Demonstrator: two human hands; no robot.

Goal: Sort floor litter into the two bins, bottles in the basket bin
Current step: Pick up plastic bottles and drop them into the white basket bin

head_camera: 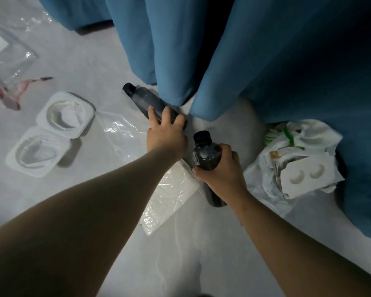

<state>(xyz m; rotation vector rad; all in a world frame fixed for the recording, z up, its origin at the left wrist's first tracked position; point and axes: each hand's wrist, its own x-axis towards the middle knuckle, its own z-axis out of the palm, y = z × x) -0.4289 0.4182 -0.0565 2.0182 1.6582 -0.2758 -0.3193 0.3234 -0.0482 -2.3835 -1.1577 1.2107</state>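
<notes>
Left hand (166,133) curled over 1 dark plastic bottle (146,99) lying on the grey floor (107,67) (right by the blue curtain (180,50)), right hand (221,171) gripping a 2nd dark black-capped bottle (206,154).

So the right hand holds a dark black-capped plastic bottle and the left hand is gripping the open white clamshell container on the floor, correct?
Not quite. The head view shows the left hand gripping a second dark plastic bottle lying by the blue curtain, not the open white clamshell container, which lies untouched. The right hand does hold the dark black-capped plastic bottle.
</notes>
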